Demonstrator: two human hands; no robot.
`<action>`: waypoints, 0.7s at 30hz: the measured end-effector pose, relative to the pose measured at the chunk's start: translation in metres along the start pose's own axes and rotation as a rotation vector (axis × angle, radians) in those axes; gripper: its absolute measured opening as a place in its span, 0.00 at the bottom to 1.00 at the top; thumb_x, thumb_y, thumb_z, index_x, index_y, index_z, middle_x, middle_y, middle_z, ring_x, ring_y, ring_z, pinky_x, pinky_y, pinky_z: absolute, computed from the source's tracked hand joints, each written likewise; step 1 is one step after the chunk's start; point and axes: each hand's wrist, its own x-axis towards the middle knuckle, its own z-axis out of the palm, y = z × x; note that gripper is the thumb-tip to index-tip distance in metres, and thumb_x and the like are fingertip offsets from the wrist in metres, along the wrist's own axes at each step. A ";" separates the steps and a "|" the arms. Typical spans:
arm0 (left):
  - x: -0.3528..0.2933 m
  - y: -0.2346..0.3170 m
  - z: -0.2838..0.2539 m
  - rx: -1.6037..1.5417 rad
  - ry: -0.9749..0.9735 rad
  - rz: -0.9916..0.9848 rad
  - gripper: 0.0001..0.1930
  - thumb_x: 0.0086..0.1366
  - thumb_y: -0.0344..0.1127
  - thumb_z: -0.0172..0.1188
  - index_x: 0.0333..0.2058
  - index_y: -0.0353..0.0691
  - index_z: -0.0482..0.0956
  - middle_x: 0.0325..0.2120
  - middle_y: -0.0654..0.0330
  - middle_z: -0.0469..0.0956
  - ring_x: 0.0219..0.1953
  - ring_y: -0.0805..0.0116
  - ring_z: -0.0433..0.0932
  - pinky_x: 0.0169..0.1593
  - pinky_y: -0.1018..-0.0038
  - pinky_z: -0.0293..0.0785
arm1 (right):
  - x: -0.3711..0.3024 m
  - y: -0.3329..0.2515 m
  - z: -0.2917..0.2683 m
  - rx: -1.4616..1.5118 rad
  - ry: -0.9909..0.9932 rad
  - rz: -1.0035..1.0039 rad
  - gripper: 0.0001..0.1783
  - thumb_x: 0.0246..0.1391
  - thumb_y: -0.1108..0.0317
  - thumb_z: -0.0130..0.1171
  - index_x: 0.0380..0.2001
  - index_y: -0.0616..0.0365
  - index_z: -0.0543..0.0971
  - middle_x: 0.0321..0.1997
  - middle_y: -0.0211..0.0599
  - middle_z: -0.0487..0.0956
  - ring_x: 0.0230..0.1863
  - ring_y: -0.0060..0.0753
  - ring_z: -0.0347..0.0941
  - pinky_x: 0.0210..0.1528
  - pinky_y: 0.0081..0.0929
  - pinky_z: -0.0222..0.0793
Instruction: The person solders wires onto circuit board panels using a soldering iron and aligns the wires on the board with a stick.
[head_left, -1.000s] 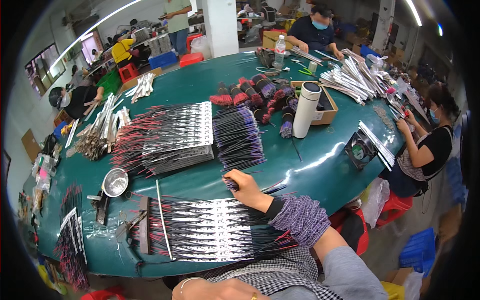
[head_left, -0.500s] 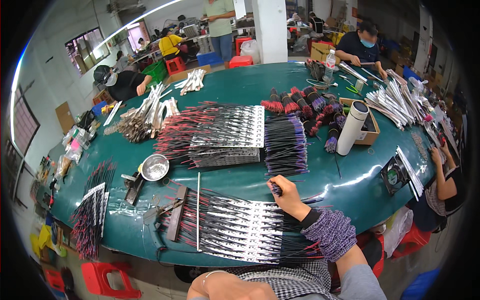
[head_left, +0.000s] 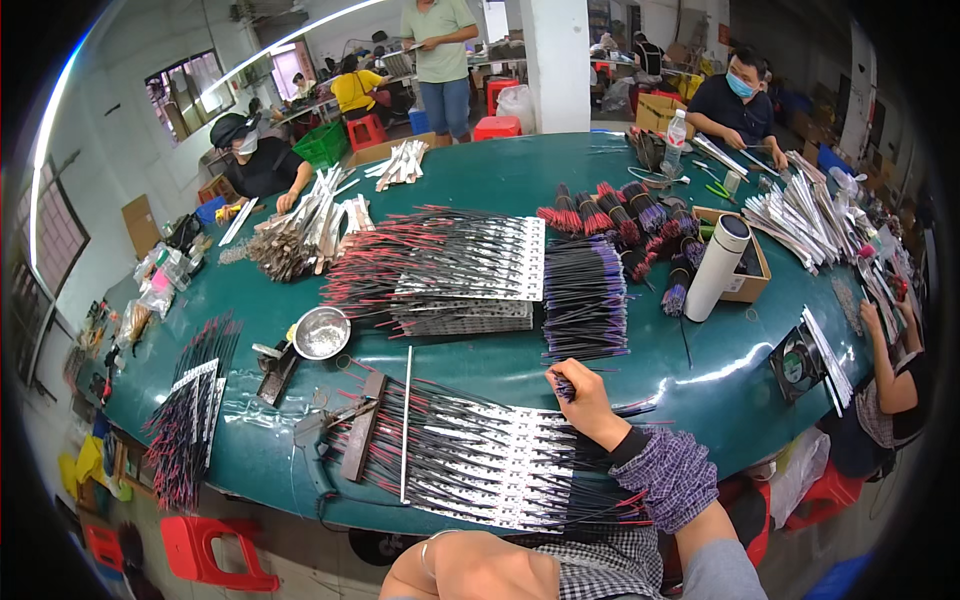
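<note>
Now right hand (head_left: pixel 585 400) fingers pinched shut on small wire bundle (head_left: pixel 563 385) over green bench (head_left: pixel 500 180); left hand (head_left: pixel 470 565) near bottom edge, fingers unseen, grip unclear.

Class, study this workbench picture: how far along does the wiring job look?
Done: a row of wired strips lies before the person, with more stacked mid-table. In hand: the right hand pinches a few dark wires. Left: a pile of loose wires beyond it. The left hand is idle.
</note>
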 end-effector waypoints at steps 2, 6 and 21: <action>-0.003 -0.005 -0.003 -0.061 0.100 0.137 0.16 0.74 0.35 0.56 0.30 0.28 0.80 0.22 0.52 0.77 0.16 0.58 0.75 0.17 0.67 0.63 | -0.001 -0.001 0.002 0.009 -0.002 -0.003 0.21 0.40 0.87 0.60 0.42 0.64 0.76 0.38 0.47 0.78 0.40 0.54 0.78 0.41 0.38 0.73; 0.000 0.004 0.000 0.051 0.159 0.104 0.16 0.73 0.35 0.58 0.29 0.28 0.80 0.23 0.52 0.78 0.16 0.57 0.75 0.18 0.66 0.65 | 0.000 -0.003 0.010 -0.007 0.071 -0.086 0.05 0.58 0.76 0.64 0.36 0.64 0.78 0.31 0.45 0.78 0.31 0.45 0.76 0.35 0.32 0.71; 0.003 -0.011 0.009 0.045 0.287 0.376 0.10 0.66 0.31 0.67 0.34 0.25 0.82 0.26 0.49 0.81 0.22 0.53 0.79 0.24 0.64 0.73 | 0.003 -0.011 0.007 -0.016 0.035 -0.021 0.06 0.56 0.78 0.64 0.36 0.63 0.76 0.31 0.46 0.75 0.30 0.51 0.74 0.34 0.34 0.70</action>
